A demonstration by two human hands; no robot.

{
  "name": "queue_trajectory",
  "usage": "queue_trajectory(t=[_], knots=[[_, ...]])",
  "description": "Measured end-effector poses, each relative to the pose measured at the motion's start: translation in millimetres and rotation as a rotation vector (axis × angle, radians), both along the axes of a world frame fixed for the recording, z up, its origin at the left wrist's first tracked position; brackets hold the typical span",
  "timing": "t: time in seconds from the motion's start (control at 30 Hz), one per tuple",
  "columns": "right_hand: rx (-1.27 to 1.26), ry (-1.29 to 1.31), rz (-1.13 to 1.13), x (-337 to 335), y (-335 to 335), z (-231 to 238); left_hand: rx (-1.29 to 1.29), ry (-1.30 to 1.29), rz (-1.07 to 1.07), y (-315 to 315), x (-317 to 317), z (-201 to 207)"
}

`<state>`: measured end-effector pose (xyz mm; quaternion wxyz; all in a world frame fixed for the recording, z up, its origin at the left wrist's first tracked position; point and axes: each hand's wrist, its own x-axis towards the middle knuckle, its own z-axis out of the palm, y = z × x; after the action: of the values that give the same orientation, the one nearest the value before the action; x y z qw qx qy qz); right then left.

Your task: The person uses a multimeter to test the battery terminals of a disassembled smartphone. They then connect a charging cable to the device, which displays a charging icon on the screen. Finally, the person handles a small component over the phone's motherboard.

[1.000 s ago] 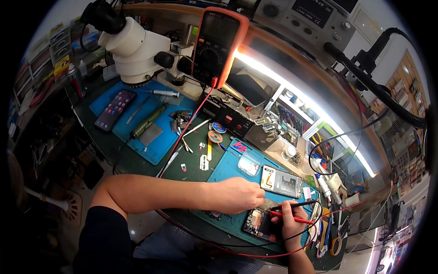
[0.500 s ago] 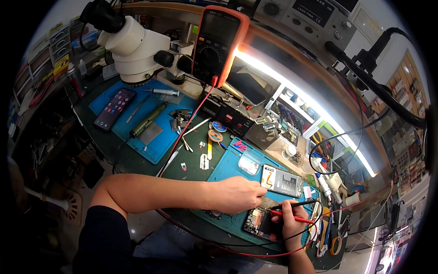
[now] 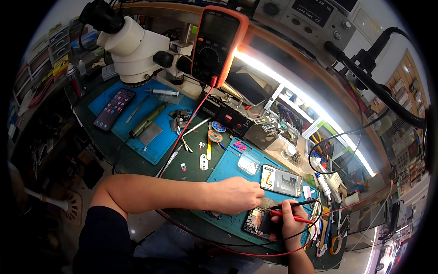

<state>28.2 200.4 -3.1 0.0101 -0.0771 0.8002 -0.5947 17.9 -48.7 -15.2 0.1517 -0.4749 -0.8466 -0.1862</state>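
Note:
My right hand (image 3: 293,224) grips two multimeter probes like a pair of pens, a black probe (image 3: 302,202) above and a red probe (image 3: 302,219) below. Their tips point at an opened phone (image 3: 256,223) with its circuit board bare, lying on a blue work mat (image 3: 224,221). Just above that phone's upper left, my left hand (image 3: 236,195) is closed with curled fingers; whatever is in it is hidden. Beyond both hands lies a second phone part (image 3: 281,181), silver with an orange flex strip. A small clear tray (image 3: 249,162) stands beside it.
An orange multimeter (image 3: 218,45) stands upright behind the bench, its leads looping across to my right hand. A white microscope (image 3: 137,50) is at the back left. On a second blue mat (image 3: 102,106) lie a lit phone (image 3: 115,109) and a green tool (image 3: 148,120). Tools crowd the right edge.

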Motion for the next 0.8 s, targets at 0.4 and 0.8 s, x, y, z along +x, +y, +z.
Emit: queue_trajectory(t=[0.4,0.8], knots=[[-0.003,-0.009,0.003,-0.2,-1.1,0.0,-0.029,-0.007,0.001,-0.4,-0.4,1.1],[-0.001,-0.013,0.012,0.3,-1.3,1.1,-0.041,-0.018,0.007,-1.6,2.0,5.2]])
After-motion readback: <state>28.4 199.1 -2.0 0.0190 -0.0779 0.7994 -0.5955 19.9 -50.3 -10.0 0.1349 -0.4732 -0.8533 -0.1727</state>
